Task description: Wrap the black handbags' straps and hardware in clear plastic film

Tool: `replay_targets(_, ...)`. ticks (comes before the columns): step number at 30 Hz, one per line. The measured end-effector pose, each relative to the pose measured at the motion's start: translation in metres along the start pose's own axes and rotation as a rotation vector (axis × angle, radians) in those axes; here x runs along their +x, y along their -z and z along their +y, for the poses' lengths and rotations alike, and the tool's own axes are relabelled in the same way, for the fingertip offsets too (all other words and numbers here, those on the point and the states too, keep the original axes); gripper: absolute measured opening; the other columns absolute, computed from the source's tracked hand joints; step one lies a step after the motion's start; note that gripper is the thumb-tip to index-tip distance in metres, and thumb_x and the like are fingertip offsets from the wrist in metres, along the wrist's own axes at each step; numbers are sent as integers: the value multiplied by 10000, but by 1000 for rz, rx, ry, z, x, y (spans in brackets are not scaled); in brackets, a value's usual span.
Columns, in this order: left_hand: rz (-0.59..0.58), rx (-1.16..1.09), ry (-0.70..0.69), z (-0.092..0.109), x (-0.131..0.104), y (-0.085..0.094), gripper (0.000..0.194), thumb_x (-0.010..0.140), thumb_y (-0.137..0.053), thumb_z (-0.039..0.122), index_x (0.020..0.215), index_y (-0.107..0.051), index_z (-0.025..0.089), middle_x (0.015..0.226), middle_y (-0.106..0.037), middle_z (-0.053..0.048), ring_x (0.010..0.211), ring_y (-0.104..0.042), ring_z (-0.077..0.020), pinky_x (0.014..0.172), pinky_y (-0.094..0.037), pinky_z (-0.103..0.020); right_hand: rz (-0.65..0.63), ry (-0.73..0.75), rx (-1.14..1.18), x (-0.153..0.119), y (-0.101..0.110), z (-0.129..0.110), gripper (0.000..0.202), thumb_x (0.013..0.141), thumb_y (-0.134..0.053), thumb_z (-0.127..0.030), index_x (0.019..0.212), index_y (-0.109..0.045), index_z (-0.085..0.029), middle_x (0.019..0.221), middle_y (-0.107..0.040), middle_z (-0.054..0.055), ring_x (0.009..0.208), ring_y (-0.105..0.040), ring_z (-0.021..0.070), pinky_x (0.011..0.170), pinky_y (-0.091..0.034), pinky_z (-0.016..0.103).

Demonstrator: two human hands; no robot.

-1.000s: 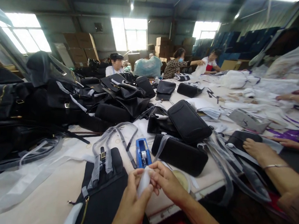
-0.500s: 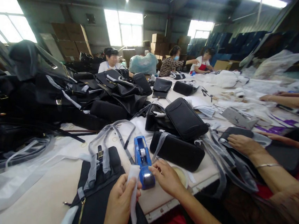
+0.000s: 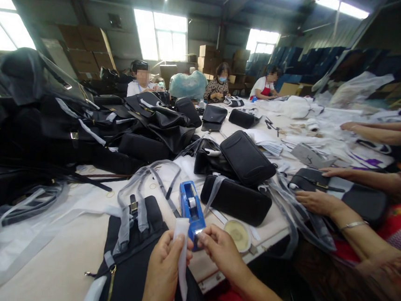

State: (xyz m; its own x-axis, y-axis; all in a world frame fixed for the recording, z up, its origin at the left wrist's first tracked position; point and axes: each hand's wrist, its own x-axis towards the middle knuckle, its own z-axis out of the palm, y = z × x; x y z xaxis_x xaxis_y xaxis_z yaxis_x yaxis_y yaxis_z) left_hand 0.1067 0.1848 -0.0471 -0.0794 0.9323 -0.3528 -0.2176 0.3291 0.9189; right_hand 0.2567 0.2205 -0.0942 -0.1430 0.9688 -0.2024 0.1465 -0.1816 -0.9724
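Gripping a white strip (image 3: 181,231) between thumb and fingers, the left hand (image 3: 162,266) holds it upright in the head view, its lower end hanging down past the palm. Just right of it stands a blue tape dispenser (image 3: 198,221) with a roll (image 3: 192,203) seated inside. The right hand (image 3: 224,254) is at the dispenser's near end, thumb and finger drawn narrow; whether they have closed on any tape cannot be told.

Beneath and left of the left hand lies a black bag (image 3: 138,253) with a gold zip (image 3: 111,287), on a pale table (image 3: 47,254). Beyond the right hand, a round dish (image 3: 238,236) sits near the table edge, and a black case (image 3: 235,201) with a clear band (image 3: 214,191) around it lies behind the dispenser. A second dark case (image 3: 247,157) leans above that one.

At the right, a co-worker's hands (image 3: 317,203) rest on another black bag (image 3: 365,198). Farther left, dark bags (image 3: 84,119) are heaped together.
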Motion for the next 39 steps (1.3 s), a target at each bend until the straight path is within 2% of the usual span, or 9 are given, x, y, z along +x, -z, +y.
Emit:
replay_targets(3, 3, 5, 11, 0, 1, 0, 336, 844, -571, 489, 853, -592, 154, 672, -595, -7, 587, -508, -111, 548, -406, -197, -58, -213, 252, -5, -8, 16, 344, 782, -609, -501, 757, -500, -176, 617, -550, -26, 449, -380, 70, 421, -297, 197)
replay_targets(6, 1, 6, 3, -1, 1, -1, 322, 857, -556, 477, 866, -584, 157, 700, -601, -9, 601, -516, -110, 568, -414, -201, -40, -254, 285, 0, -11, 32, 348, 753, -622, -498, 743, -477, -181, 593, -511, -44, 429, -358, 62, 420, -321, 196)
replay_targets(12, -2, 11, -6, -2, 1, -3, 314, 872, -538, 469, 879, -575, 157, 757, -620, -19, 604, -504, -100, 572, -406, -203, 74, 18, -337, 2, 3, 44, 201, 837, -501, -349, 716, -506, -188, 605, -532, -13, 535, -491, 128, 523, -362, 241)
replay_targets(14, -6, 11, -11, -2, 2, -3, 304, 872, -539, 456, 856, -573, 154, 737, -613, -17, 605, -505, -104, 570, -406, -207, 86, 115, -464, -3, 8, 35, 187, 857, -489, -310, 730, -545, -185, 619, -550, -6, 598, -526, 141, 569, -371, 245)
replay_targets(20, -26, -3, -45, 0, 4, -7, 264, 863, -558, 416, 838, -566, 153, 712, -591, -3, 562, -482, -98, 536, -385, -209, -140, 280, -99, -11, 17, -31, 225, 913, -495, -364, 882, -623, -182, 694, -566, -5, 603, -529, 125, 535, -418, 219)
replay_targets(27, -46, -40, -78, -2, 5, -12, 307, 867, -552, 444, 899, -585, 141, 668, -563, 6, 521, -455, -88, 490, -339, -203, -269, 586, -377, 9, 18, -64, 187, 939, -464, -255, 902, -641, -205, 814, -645, 4, 743, -582, 135, 699, -420, 242)
replay_targets(32, -42, -114, -87, -5, 3, -16, 291, 867, -565, 434, 825, -574, 146, 623, -529, 27, 491, -402, -65, 467, -292, -191, -371, 417, -286, 24, 22, -68, 353, 855, -562, -210, 1197, -479, -227, 696, -577, -49, 603, -542, 118, 580, -415, 214)
replay_targets(36, -52, -197, -76, -6, 5, -14, 255, 867, -582, 400, 894, -586, 146, 629, -539, 29, 486, -417, -61, 469, -302, -186, -531, 215, -64, 37, 21, -58, 352, 834, -604, -301, 1143, -463, -207, 688, -575, -52, 487, -488, 94, 458, -374, 191)
replay_targets(39, -133, -297, -2, -5, 10, -8, 291, 865, -580, 411, 955, -595, 134, 655, -565, 6, 479, -434, -67, 466, -326, -196, -509, 263, 13, 40, 13, -43, 289, 883, -548, -426, 1026, -527, -176, 691, -562, -32, 510, -471, 83, 476, -358, 191)
